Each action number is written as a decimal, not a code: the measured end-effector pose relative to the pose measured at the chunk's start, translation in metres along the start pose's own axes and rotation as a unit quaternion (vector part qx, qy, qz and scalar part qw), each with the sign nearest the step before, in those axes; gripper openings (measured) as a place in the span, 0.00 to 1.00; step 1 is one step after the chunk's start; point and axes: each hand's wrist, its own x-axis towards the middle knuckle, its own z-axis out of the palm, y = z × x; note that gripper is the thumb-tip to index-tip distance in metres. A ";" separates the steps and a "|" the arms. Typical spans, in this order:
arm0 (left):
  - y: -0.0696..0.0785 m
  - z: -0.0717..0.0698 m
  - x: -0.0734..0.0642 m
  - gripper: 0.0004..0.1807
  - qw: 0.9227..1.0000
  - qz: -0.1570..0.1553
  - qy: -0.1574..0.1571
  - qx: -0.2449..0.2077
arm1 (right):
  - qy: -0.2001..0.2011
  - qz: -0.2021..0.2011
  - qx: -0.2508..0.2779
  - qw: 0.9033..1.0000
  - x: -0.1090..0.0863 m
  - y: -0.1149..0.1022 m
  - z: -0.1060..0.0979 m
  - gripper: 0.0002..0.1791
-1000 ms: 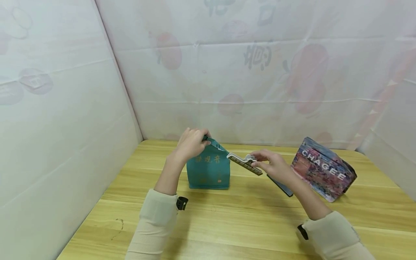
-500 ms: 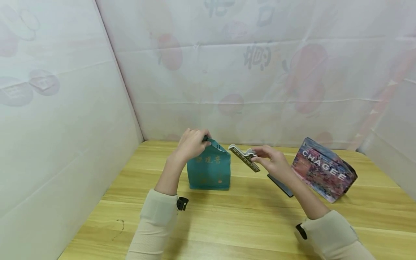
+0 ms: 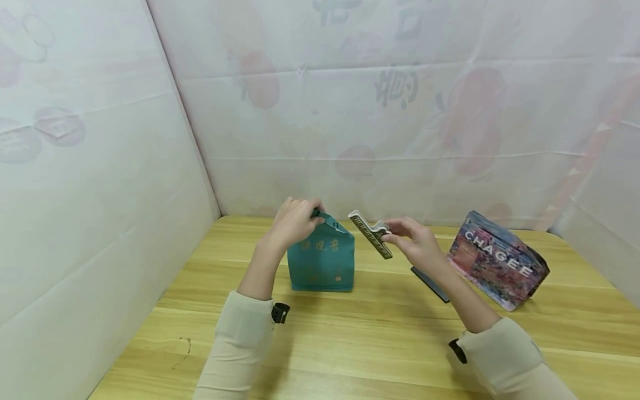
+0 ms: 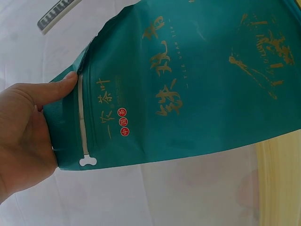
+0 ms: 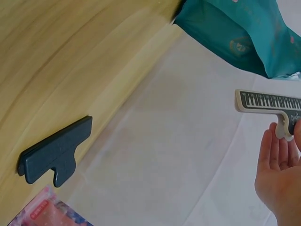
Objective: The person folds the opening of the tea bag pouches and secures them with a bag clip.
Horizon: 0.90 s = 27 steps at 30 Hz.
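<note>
A teal tea bag (image 3: 321, 258) with gold characters stands upright on the table. My left hand (image 3: 295, 222) grips its folded top edge; in the left wrist view the thumb (image 4: 61, 89) lies over the fold beside a pale tie strip (image 4: 83, 120). To the right of the bag, in the air, is a piano-patterned bag clip (image 3: 371, 235). My right hand (image 3: 415, 241) pinches its handles between thumb and fingers, as the right wrist view shows the clip (image 5: 268, 101) apart from the bag (image 5: 235, 37). The fingers behind the bag's top are hidden in the head view.
A dark bag clip (image 3: 431, 284) lies on the wooden table (image 3: 350, 344), right of the teal bag. Beyond it stands a colourful CHAGEE pouch (image 3: 495, 261). Pale printed cloth (image 3: 310, 122) hangs behind the table and at both sides.
My right hand has drawn the piano-patterned clip away from the bag's top corner, up and slightly left, tilting it more steeply. The left hand and the bag have stayed in place.
</note>
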 end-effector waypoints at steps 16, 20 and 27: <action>0.002 0.000 0.000 0.06 1.000 0.008 0.005 -0.001 | 0.060 0.063 0.126 0.988 0.005 0.005 0.010 0.12; 0.002 0.000 0.001 0.06 1.000 0.008 0.006 -0.002 | 0.061 0.076 0.160 0.982 0.009 0.002 0.012 0.12; 0.002 0.000 0.000 0.07 1.000 0.006 0.005 0.000 | 0.072 0.085 0.174 0.978 0.020 0.018 0.022 0.14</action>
